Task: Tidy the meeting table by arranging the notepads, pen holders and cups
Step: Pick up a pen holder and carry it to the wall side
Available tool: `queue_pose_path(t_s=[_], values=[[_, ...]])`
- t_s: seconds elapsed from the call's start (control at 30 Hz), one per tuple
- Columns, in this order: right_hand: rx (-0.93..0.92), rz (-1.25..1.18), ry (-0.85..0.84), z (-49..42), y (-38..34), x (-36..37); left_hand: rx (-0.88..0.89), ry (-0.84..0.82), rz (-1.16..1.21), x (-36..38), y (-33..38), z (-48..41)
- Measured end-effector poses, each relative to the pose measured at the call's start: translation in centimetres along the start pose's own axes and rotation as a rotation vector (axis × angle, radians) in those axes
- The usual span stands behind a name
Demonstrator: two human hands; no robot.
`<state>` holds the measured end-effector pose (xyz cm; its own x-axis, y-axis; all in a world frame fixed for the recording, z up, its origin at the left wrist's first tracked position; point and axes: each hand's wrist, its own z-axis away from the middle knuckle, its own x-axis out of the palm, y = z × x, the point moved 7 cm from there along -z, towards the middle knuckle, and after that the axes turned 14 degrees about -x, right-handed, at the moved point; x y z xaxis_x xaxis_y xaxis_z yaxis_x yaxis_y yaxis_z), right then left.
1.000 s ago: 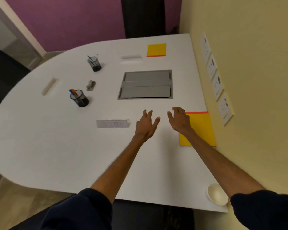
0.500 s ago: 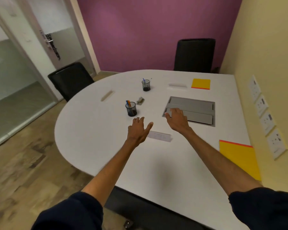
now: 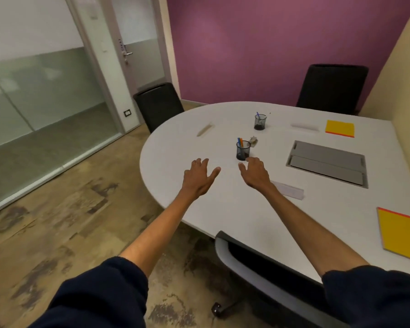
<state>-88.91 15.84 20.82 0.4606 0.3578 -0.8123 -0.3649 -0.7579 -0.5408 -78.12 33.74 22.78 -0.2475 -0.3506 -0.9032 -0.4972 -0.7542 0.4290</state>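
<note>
Your left hand [image 3: 199, 177] and right hand [image 3: 255, 172] reach out side by side over the white table [image 3: 175, 147], a gap between them. Both have fingers spread and relaxed, and neither holds anything. Dark sleeves cover your upper arms.

Your right hand's fingertips lie just beside the near holder [image 3: 243, 150]. Whether they touch it cannot be told. This holder is a small dark mesh cup standing upright, with orange and blue pens sticking out. A small pale object [image 3: 253, 141], too blurred to identify, lies just behind it.

The far holder [image 3: 260, 121], the same dark mesh, stands upright farther back and holds one blue pen.

Two yellow pads with orange edges lie flat. The far pad [image 3: 340, 128] is near the back edge. The near pad [image 3: 402, 235] is at the right, cut off by the frame.

A grey panel [image 3: 327, 162] sits flush in the table between the pads. A clear strip [image 3: 289, 189] lies under your right wrist.
</note>
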Motion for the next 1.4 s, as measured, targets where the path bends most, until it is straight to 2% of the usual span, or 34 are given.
queue_pose_path(t_s=[0.23,0.5,0.97,1.2,1.4], values=[[-0.088,-0.087,-0.054,-2.1,-8.6,6.9,-0.091,0.078,0.001,-4.6,-7.9,0.0],[-0.128,-0.131,-0.111,-5.4,-13.6,14.0,-0.173,0.048,-0.051,-5.0,-14.9,-2.1],[-0.127,-0.198,-0.149,-21.3,-18.7,26.8,-0.297,-0.021,-0.056,-6.8,-27.3,-17.0],[-0.097,-0.200,-0.139,-26.3,-18.1,28.7,-0.286,-0.057,-0.090,-6.9,-29.8,-24.7],[0.010,-0.129,-0.079,-28.3,-10.5,25.7,-0.188,-0.164,-0.135,-2.9,-24.6,-30.2]])
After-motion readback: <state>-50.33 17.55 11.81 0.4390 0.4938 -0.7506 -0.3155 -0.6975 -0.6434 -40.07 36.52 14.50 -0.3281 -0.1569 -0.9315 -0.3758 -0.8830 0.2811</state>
